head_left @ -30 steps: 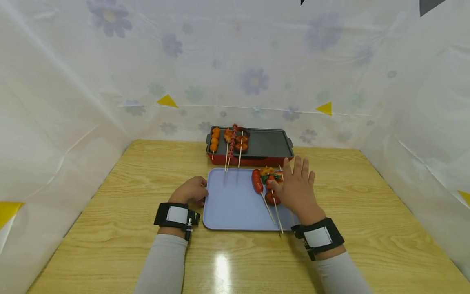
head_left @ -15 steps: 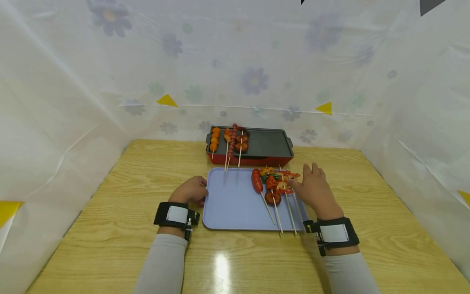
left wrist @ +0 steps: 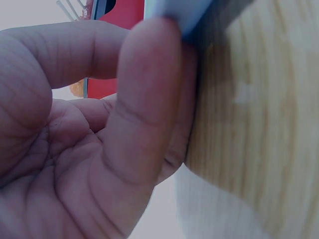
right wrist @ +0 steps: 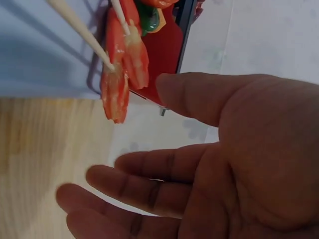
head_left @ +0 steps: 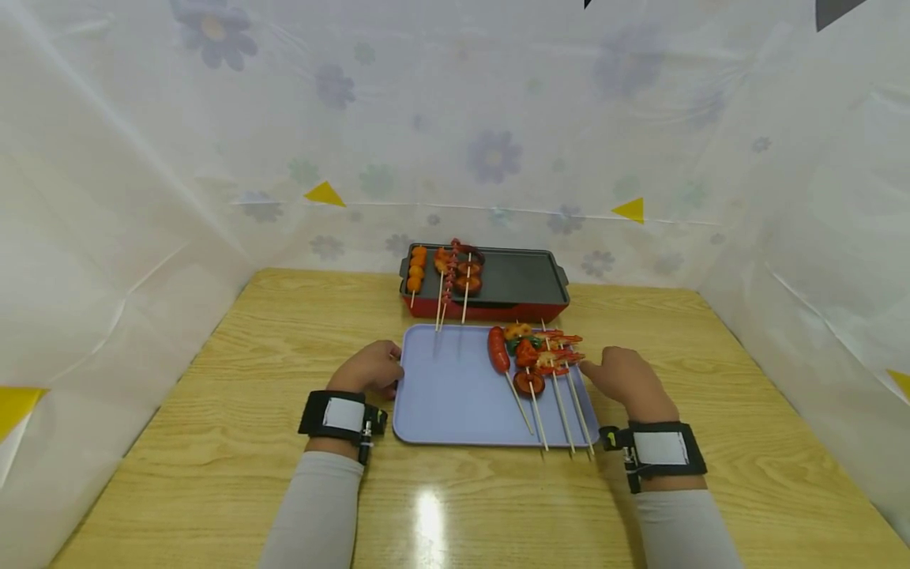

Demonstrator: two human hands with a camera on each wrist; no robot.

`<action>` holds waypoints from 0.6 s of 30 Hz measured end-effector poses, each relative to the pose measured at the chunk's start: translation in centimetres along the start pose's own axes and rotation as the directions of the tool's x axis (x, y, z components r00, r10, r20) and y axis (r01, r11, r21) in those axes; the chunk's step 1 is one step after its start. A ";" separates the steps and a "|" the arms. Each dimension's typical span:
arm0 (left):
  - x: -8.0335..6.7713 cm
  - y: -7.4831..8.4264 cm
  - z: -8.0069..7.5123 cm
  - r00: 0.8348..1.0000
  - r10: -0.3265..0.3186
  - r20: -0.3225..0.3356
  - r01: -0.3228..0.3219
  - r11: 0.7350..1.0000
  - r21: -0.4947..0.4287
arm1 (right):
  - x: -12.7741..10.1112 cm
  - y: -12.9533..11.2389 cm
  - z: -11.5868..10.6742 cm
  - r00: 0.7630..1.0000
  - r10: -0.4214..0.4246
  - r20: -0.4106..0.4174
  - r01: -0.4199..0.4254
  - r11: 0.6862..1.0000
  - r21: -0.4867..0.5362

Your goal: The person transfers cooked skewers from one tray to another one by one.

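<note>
A lavender tray [head_left: 448, 395] lies on the wooden table. On its right half lie a sausage skewer [head_left: 498, 352], a vegetable skewer [head_left: 527, 365] and shrimp skewers [head_left: 560, 354]. My left hand [head_left: 370, 368] rests at the tray's left edge with loosely curled fingers. Its thumb [left wrist: 144, 99] touches the tray rim [left wrist: 182, 12]. My right hand [head_left: 624, 379] lies just off the tray's right edge, fingers relaxed, palm [right wrist: 234, 164] empty. The shrimp [right wrist: 124, 64] lie a little beyond its fingertips.
A black griddle on a red base [head_left: 515, 276] stands behind the tray, with several skewers [head_left: 449, 273] on its left part. White flowered sheeting walls in the table [head_left: 213, 442] on three sides.
My right hand has drawn back to the right, from above the skewers to beside the tray, uncovering the shrimp skewers. The left hand has stayed put.
</note>
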State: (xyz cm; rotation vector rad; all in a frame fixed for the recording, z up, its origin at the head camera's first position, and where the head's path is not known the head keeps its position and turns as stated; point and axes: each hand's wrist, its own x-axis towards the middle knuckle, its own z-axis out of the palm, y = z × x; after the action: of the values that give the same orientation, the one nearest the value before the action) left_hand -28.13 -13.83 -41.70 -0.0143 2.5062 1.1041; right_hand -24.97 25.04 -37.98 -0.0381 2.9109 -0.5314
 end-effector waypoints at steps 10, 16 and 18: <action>0.2 -0.1 0.1 1.000 0.012 -0.011 -0.011 1.000 0.009 | 1.0 0.7 1.4 0.992 -0.035 0.120 0.028 0.998 0.058; 0.2 -0.2 0.1 1.000 0.009 -0.015 -0.009 1.000 0.010 | 1.5 0.8 1.8 0.989 -0.070 0.131 0.066 0.997 0.033; 0.2 -0.2 0.1 1.000 0.007 -0.015 -0.007 1.000 0.008 | 1.7 0.8 1.9 0.990 -0.063 0.129 0.060 0.998 0.032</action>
State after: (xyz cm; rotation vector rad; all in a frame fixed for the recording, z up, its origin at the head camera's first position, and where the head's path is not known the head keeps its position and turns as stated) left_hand -28.23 -13.88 -41.96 -0.0115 2.5260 1.1014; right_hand -26.34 25.08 -40.28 -0.1536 2.7823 -0.5573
